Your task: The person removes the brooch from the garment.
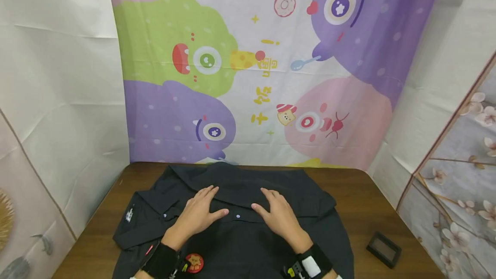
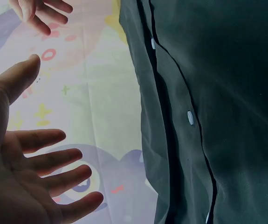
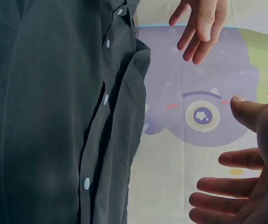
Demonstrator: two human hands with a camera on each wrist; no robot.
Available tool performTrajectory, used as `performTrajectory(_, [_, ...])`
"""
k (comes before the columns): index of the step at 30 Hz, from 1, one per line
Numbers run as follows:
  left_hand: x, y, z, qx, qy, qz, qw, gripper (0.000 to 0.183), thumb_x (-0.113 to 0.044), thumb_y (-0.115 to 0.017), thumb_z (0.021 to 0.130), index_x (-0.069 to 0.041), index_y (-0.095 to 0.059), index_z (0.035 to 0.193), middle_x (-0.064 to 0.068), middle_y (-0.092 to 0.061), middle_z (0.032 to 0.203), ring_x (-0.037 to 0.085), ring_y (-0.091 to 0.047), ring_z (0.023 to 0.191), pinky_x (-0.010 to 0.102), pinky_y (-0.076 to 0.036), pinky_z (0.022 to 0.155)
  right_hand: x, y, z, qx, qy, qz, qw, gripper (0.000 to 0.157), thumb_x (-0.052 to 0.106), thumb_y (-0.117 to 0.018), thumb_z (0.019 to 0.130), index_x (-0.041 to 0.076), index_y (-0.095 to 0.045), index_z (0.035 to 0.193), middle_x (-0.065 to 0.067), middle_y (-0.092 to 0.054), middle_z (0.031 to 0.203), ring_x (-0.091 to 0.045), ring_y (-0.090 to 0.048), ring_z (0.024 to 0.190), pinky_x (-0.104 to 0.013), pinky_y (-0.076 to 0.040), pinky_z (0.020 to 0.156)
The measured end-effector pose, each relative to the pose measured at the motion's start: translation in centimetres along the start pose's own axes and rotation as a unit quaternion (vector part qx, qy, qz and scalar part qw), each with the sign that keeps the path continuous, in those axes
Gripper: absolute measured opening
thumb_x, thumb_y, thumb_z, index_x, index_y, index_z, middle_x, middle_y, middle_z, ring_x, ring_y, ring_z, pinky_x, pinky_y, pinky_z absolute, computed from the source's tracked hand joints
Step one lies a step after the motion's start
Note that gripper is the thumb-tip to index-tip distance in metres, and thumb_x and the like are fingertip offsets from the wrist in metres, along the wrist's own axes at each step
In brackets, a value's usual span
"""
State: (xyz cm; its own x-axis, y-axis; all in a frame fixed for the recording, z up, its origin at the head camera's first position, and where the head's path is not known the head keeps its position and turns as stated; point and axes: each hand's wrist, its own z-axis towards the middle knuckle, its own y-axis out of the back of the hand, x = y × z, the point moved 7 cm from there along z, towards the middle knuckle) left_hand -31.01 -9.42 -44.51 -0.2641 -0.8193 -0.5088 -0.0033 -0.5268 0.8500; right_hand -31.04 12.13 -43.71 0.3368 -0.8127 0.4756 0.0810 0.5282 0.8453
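A dark button-up shirt lies spread over the table, its button placket running crosswise. White buttons show along the placket in the left wrist view, and more along the placket edge in the right wrist view. Over the left half of the shirt is my left hand, fingers extended and thumb apart. My right hand hovers over the right half, its fingers likewise spread. Both wrist views show the hands held apart from the cloth, holding nothing. A sleeve with a small white print is folded at the left.
On the brown wooden table, a small black box lies at the right. A round red badge is near my left wrist. Behind the table hangs a cartoon-printed cloth, with white fabric walls at the sides.
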Motion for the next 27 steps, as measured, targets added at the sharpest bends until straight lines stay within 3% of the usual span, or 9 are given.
performTrajectory(27, [0.01, -0.67, -0.43, 0.003, 0.003, -0.005, 1.0000, 0.076, -0.050, -0.069, 0.086, -0.006, -0.046, 0.144, 0.019, -0.042, 0.151, 0.039, -0.039, 0.139, 0.068, -0.036, 0.102, 0.57, -0.81, -0.62, 0.012, 0.008, 0.015, 1.000, 0.057, 0.042, -0.062, 0.094, 0.008, -0.053, 0.138, -0.017, -0.059, 0.133, -0.035, -0.056, 0.121, -0.053, -0.048, 0.098])
